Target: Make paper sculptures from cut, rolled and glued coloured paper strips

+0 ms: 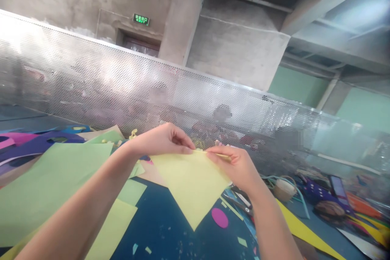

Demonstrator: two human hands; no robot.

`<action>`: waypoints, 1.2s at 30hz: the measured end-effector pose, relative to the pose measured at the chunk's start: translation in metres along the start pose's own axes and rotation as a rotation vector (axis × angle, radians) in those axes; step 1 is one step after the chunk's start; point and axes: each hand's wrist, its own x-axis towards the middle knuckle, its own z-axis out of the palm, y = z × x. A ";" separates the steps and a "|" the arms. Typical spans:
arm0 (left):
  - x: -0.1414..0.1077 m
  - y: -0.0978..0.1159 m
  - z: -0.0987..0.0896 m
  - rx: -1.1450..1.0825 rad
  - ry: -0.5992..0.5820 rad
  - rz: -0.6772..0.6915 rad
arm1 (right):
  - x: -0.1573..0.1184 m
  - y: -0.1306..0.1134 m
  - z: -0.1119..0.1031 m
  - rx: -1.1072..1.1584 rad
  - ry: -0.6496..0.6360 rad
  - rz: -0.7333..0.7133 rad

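Observation:
Both hands hold a pale yellow sheet of paper (pixel 193 183) by its upper edge, above the dark blue table. One pointed corner of the sheet hangs down toward me. My left hand (pixel 166 140) pinches the edge near its middle, thumb and fingers closed. Just to the right, my right hand (pixel 233 164) pinches the same edge, which looks narrowly folded or rolled there. The fingertips of the two hands are a short gap apart. Below the sheet lies a magenta paper oval (pixel 219 218). Beside my right wrist are scissors (pixel 243 207), partly hidden.
Large light green sheets (pixel 55 187) cover the table's left side, with purple and pink pieces (pixel 18 140) behind. A perforated metal screen (pixel 122 77) runs along the back. At right lie a tape roll (pixel 284 189), a yellow strip (pixel 307 227) and a phone-like device (pixel 339 189).

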 end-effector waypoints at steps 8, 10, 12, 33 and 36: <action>0.001 -0.004 -0.003 -0.026 -0.019 -0.075 | -0.001 -0.002 0.001 0.074 -0.026 0.002; 0.001 -0.004 -0.003 -0.021 -0.012 -0.058 | 0.000 -0.002 0.001 0.086 -0.035 0.030; 0.001 -0.004 -0.003 -0.023 -0.008 -0.044 | 0.000 -0.001 0.000 0.089 -0.044 0.066; 0.000 -0.001 -0.002 0.142 -0.115 0.013 | 0.001 0.002 0.001 0.072 -0.120 -0.011; 0.000 0.001 -0.001 0.153 -0.061 0.042 | 0.001 -0.001 0.000 0.080 -0.100 0.041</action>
